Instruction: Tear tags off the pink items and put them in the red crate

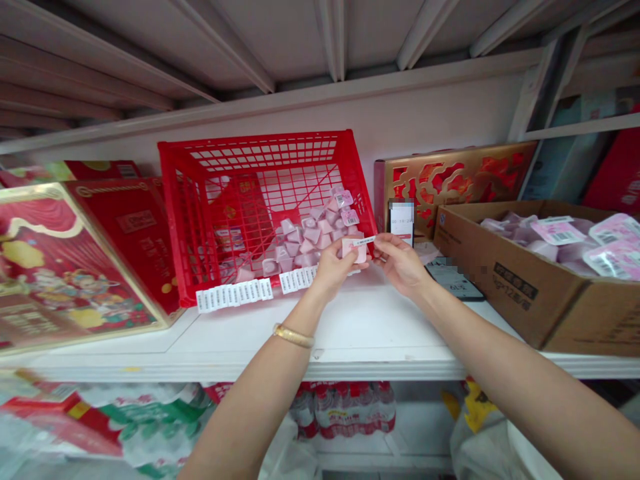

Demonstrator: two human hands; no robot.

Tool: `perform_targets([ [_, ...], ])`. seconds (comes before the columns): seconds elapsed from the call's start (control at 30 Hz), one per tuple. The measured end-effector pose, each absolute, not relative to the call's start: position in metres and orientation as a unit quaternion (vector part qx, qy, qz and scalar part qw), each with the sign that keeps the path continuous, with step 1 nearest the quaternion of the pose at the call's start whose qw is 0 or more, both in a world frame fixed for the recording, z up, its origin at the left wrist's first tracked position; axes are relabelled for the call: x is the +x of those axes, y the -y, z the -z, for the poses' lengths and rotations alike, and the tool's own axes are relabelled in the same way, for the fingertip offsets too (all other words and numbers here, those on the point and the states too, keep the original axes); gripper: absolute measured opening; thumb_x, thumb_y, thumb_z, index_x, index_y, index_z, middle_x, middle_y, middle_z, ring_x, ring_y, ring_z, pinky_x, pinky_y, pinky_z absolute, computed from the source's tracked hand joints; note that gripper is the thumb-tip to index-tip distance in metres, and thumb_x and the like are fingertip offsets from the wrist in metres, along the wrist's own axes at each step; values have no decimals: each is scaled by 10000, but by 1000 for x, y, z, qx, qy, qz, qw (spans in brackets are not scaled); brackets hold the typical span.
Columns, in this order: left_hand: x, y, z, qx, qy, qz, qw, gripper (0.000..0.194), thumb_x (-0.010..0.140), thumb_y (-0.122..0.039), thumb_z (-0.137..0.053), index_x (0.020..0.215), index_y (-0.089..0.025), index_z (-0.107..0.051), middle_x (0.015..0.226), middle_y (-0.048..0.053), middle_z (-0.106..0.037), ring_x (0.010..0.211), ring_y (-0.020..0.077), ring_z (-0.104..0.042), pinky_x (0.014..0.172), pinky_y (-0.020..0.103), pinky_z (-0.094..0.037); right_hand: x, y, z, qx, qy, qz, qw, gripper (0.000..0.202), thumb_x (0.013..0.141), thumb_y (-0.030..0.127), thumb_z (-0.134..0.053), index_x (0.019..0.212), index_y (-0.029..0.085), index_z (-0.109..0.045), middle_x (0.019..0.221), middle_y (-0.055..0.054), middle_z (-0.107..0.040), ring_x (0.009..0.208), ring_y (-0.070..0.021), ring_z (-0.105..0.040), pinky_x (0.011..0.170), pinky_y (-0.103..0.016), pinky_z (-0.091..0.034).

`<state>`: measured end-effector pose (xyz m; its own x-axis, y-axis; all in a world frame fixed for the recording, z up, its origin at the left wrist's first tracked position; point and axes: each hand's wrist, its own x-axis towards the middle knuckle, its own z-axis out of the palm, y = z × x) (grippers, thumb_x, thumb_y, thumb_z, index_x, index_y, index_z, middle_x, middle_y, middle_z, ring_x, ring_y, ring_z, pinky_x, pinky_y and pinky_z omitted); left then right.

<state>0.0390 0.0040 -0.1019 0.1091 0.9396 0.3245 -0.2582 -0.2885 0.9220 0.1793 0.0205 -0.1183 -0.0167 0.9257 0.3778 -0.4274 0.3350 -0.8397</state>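
Observation:
My left hand is closed on a small pink package with a flat printed face, held over the front edge of a red plastic basket. Just right of it, the fingertips of my right hand pinch one end of a narrow white sticker with dark print. The sticker's other end reaches across the top of the package. Inside the basket lies a heap of pale pink, cup-shaped packages, some with barcodes. Strips of white barcode labels hang along the basket's front rim.
A cardboard box of similar pink packages stands at the right. Near it are a phone lying on the shelf and another upright phone. Red and gold gift boxes flank the basket. Bottled drinks sit below.

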Motion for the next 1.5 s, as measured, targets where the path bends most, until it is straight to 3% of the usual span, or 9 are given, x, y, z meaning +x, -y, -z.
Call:
perform_targets([
  [0.2, 39, -7, 105, 542, -303, -590, 515, 323, 708, -266, -739, 993, -157, -632, 879, 55, -720, 775, 184, -712, 704, 339, -603, 176, -23, 124, -268, 507, -504, 646, 287, 609, 412, -725, 765, 226, -571, 667, 32, -609, 608, -126, -565, 593, -270, -449],
  [0.37, 40, -7, 105, 530, -316, -600, 509, 271, 711, -231, -724, 957, -151, -640, 831, 40, -715, 712, 173, -706, 670, 338, -607, 174, -21, 123, -276, 476, -507, 664, 279, 562, 376, -765, 725, 212, -607, 681, 27, -640, 588, -113, -559, 557, -248, -437],
  [0.57, 38, -5, 104, 529, -320, -604, 503, 272, 676, -231, -735, 919, -142, -653, 806, 38, -707, 681, 173, -699, 635, 339, -607, 174, -16, 118, -282, 499, -480, 664, 390, 602, 397, -761, 926, 208, -654, 649, 51, -608, 547, -92, -509, 513, -227, -390],
  [0.83, 40, -5, 106, 554, -323, -597, 483, 317, 644, -275, -750, 925, -142, -687, 894, 55, -717, 718, 160, -677, 618, 316, -610, 169, -8, 114, -280, 511, -487, 651, 391, 486, 383, -831, 729, 195, -590, 637, 47, -608, 552, -100, -535, 530, -235, -432],
  [1.17, 40, -6, 107, 566, -314, -582, 493, 407, 649, -314, -737, 1012, -137, -685, 942, 72, -718, 729, 158, -674, 600, 293, -604, 171, -7, 112, -286, 522, -484, 641, 332, 535, 378, -789, 690, 186, -566, 626, 45, -599, 574, -97, -527, 560, -233, -422],
  [1.5, 41, -3, 106, 600, -327, -569, 458, 442, 699, -347, -715, 1086, -137, -671, 911, 56, -714, 668, 139, -664, 558, 265, -592, 170, -9, 115, -271, 530, -491, 636, 395, 535, 406, -791, 747, 193, -534, 637, 51, -601, 589, -104, -532, 555, -229, -412],
])
